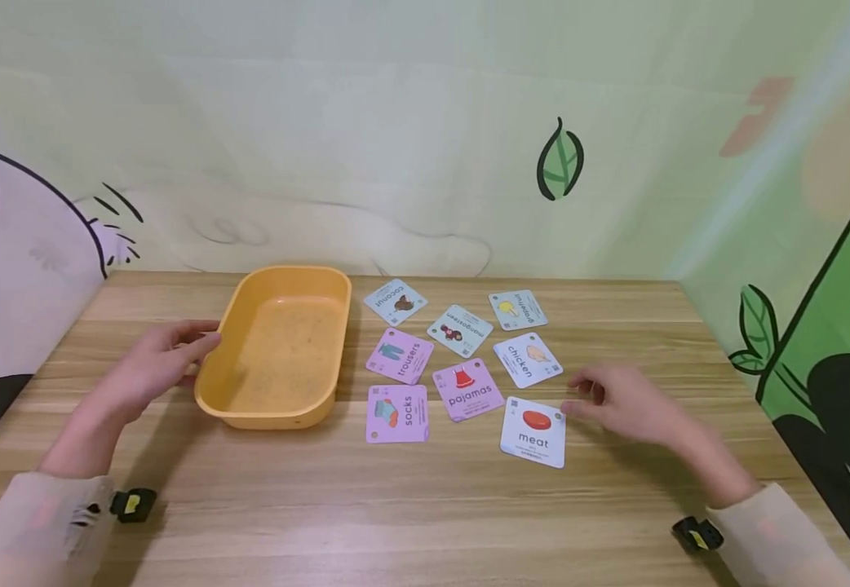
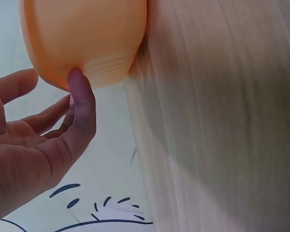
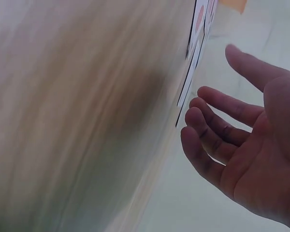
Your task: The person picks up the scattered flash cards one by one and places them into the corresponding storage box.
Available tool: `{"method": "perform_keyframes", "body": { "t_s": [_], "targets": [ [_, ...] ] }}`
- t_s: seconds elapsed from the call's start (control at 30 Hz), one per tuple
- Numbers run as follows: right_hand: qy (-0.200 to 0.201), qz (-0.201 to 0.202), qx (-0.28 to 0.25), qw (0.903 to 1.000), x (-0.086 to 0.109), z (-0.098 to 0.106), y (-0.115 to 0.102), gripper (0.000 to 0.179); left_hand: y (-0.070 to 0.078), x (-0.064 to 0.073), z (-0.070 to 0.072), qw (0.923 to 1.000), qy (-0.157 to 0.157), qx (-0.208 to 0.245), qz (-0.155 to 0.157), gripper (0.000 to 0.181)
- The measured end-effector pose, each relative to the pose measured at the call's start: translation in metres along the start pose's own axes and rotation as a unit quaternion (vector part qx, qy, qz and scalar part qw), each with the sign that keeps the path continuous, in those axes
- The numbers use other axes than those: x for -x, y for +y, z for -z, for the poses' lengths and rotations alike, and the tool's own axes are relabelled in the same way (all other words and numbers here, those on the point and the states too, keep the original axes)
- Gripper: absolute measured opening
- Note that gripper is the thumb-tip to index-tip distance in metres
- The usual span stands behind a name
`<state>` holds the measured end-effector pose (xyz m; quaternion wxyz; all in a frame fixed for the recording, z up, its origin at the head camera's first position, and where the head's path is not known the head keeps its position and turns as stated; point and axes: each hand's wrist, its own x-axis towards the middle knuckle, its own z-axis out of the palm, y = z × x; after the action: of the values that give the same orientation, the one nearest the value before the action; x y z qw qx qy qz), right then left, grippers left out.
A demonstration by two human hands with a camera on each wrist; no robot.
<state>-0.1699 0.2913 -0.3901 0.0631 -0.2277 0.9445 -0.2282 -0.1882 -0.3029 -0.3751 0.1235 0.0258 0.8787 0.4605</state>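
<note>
A yellow-orange plastic tray [image 1: 271, 420] stands on the left part of the table. My left hand [image 1: 157, 359] touches its left side, with bent fingertips against the outer wall [image 2: 106, 60] near the rim. To the right of the tray lie several square picture cards, face up. Closest to my right hand [image 1: 619, 403] is the meat card [image 1: 533, 444]; the thumb is by its upper right corner. Loosely curved fingers [image 3: 203, 150] of that hand hold nothing in the right wrist view. The chicken card [image 1: 528, 359] lies just beyond.
Purple cards for socks [image 1: 397, 428], pajamas [image 1: 469, 399] and trousers [image 1: 400, 356] lie beside the tray. Coconut [image 1: 396, 302], mangosteen [image 1: 459, 330] and grapefruit [image 1: 518, 310] cards are farther back. A painted wall [image 1: 425, 163] rises behind the wooden table [image 1: 322, 522].
</note>
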Motion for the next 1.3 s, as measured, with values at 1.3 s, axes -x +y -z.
{"method": "perform_keyframes", "body": {
  "t_s": [1.3],
  "targets": [
    [-0.096, 0.015, -0.06, 0.9935, -0.012, -0.015, -0.013, 0.047, -0.011, -0.006, 0.009, 0.9967, -0.037, 0.068, 0.025, 0.057]
  ]
}}
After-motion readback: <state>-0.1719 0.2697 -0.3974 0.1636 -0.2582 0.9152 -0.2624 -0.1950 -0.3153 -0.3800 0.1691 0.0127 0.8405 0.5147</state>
